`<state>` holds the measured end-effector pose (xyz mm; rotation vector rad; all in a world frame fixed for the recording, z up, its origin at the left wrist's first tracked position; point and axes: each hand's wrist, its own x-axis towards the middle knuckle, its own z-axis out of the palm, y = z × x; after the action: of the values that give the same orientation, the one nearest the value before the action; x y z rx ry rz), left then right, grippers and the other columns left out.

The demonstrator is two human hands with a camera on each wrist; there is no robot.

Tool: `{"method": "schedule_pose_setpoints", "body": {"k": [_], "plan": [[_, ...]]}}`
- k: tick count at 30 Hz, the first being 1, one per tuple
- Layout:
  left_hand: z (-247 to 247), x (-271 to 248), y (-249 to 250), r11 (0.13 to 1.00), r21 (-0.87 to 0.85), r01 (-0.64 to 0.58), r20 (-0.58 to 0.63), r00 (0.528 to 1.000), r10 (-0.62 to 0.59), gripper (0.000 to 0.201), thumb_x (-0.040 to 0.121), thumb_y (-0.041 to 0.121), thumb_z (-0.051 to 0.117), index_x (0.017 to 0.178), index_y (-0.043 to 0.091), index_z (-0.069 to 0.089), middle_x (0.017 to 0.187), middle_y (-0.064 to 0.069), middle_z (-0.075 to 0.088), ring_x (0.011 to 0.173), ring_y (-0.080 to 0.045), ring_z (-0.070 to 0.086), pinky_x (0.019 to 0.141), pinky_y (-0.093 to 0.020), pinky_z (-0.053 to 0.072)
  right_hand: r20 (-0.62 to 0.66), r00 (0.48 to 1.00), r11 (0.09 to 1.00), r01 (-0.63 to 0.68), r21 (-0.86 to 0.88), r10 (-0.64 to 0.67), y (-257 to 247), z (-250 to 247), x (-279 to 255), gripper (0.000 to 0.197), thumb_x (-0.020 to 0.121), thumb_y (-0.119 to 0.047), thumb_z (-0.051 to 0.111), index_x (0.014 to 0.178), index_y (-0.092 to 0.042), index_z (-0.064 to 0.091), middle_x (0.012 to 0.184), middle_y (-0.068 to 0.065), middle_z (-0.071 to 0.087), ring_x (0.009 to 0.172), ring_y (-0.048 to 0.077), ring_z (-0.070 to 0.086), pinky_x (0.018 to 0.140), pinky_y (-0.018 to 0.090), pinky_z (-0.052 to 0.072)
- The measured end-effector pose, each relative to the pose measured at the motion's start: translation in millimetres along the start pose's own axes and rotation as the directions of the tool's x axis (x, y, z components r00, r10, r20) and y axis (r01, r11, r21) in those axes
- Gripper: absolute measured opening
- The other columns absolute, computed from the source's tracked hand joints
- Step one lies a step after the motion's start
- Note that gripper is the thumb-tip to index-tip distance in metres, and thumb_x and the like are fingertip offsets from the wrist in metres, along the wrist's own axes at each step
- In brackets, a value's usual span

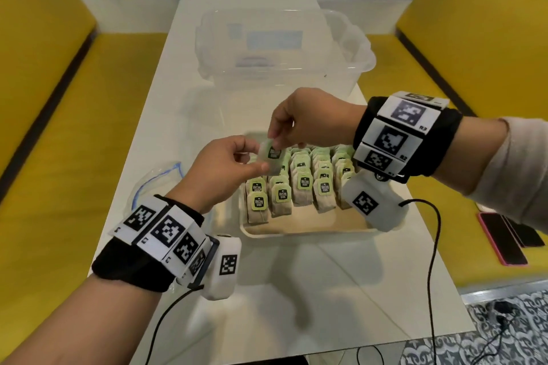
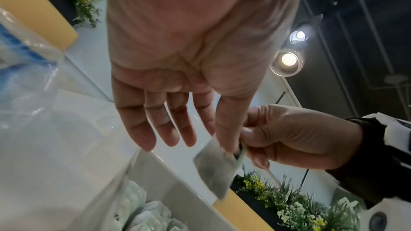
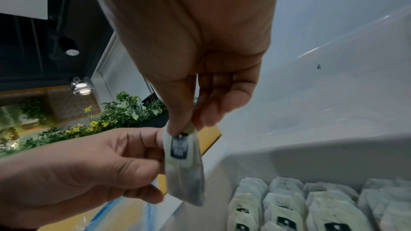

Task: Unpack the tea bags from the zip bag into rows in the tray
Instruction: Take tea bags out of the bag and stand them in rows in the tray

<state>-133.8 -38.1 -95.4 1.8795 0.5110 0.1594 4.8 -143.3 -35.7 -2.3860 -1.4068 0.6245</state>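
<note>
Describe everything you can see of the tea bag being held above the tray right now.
The pale paper tea bag with a green tag is a small flat pouch, its tag printed with a dark square logo. It hangs roughly upright in the air above the far-left corner of the white rectangular tray, clear of the rows. The right hand pinches its top at the tag; the left hand holds its side between thumb and forefinger. Motion blurs it.

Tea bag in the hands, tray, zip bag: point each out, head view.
tea bag (image 1: 271,157), head view, on its green tag.
tray (image 1: 296,228), head view, on its bare near floor.
zip bag (image 1: 154,181), head view, on its clear plastic by the blue seal.
</note>
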Motion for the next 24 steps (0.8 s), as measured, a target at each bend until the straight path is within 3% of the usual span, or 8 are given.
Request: {"method": "schedule_pose_setpoints", "body": {"k": [2, 4, 8, 14, 18, 21, 24], "plan": [[-1, 1, -6, 0.995, 0.095, 0.017, -0.034, 0.999, -0.014, 0.022, 0.072, 0.018, 0.078, 0.087, 0.029, 0.067, 0.100, -0.011, 0.067, 0.095, -0.024, 0.060, 0.075, -0.026, 0.048, 0.072, 0.996, 0.998, -0.039, -0.051, 0.043, 7, 1, 0, 0.008, 0.079, -0.020, 0.075, 0.083, -0.021, 0.069, 0.060, -0.014, 0.058, 0.050, 0.007, 0.054, 0.040, 0.010, 0.040], [-3, 2, -12, 0.983, 0.182, 0.038, -0.053, 0.998, -0.028, 0.026, 0.074, 0.014, 0.077, 0.094, 0.028, 0.066, 0.100, 0.003, 0.066, 0.093, -0.015, 0.059, 0.066, -0.015, 0.042, 0.154, 0.984, 0.989, -0.064, -0.131, 0.084, 16, 7, 2, 0.011, 0.077, -0.024, 0.076, 0.085, -0.019, 0.070, 0.063, -0.011, 0.061, 0.049, 0.008, 0.054, 0.041, 0.011, 0.041], [-4, 2, -21, 0.967, 0.242, 0.081, -0.052, 0.996, -0.070, 0.030, 0.073, 0.010, 0.076, 0.093, 0.029, 0.064, 0.102, 0.007, 0.065, 0.089, -0.013, 0.058, 0.064, -0.017, 0.042, 0.311, 0.933, 0.949, -0.080, -0.305, 0.179, 36, 28, 10, 0.016, 0.075, -0.025, 0.077, 0.089, -0.018, 0.071, 0.077, -0.005, 0.066, 0.050, 0.004, 0.052, 0.051, 0.015, 0.041], [-3, 0, -27, 0.958, 0.276, 0.079, -0.053, 0.996, -0.067, 0.031, 0.073, 0.010, 0.076, 0.097, 0.027, 0.065, 0.103, 0.008, 0.063, 0.083, -0.007, 0.057, 0.065, -0.016, 0.042, 0.445, 0.868, 0.900, -0.006, -0.437, 0.221, 53, 50, 26, 0.021, 0.078, -0.020, 0.074, 0.098, -0.013, 0.071, 0.059, -0.014, 0.050, 0.030, -0.013, 0.043, 0.031, 0.003, 0.029], [-4, 0, -29, 0.959, 0.269, 0.090, -0.060, 0.995, -0.077, 0.032, 0.073, 0.009, 0.076, 0.097, 0.027, 0.065, 0.102, 0.009, 0.063, 0.081, -0.002, 0.055, 0.063, -0.016, 0.041, 0.427, 0.876, 0.862, 0.026, -0.506, 0.224, 56, 55, 32, 0.018, 0.079, -0.021, 0.072, 0.097, -0.016, 0.071, 0.057, -0.016, 0.049, 0.034, -0.002, 0.048, 0.031, 0.004, 0.029], [-4, 0, -28, 0.959, 0.270, 0.091, -0.059, 0.995, -0.078, 0.032, 0.073, 0.009, 0.076, 0.097, 0.028, 0.065, 0.102, 0.010, 0.062, 0.080, -0.002, 0.054, 0.063, -0.017, 0.041, 0.395, 0.890, 0.844, 0.020, -0.536, 0.230, 57, 55, 35, 0.018, 0.079, -0.022, 0.071, 0.096, -0.018, 0.073, 0.057, -0.015, 0.051, 0.043, 0.000, 0.045, 0.042, 0.015, 0.034], [-5, 1, -27, 0.960, 0.266, 0.090, -0.057, 0.995, -0.078, 0.032, 0.074, 0.009, 0.076, 0.097, 0.028, 0.064, 0.102, 0.010, 0.062, 0.079, -0.004, 0.055, 0.064, -0.017, 0.041, 0.386, 0.889, 0.842, 0.003, -0.539, 0.244, 58, 56, 36, 0.018, 0.079, -0.024, 0.071, 0.096, -0.018, 0.073, 0.059, -0.014, 0.053, 0.049, 0.002, 0.047, 0.046, 0.017, 0.034]]}}
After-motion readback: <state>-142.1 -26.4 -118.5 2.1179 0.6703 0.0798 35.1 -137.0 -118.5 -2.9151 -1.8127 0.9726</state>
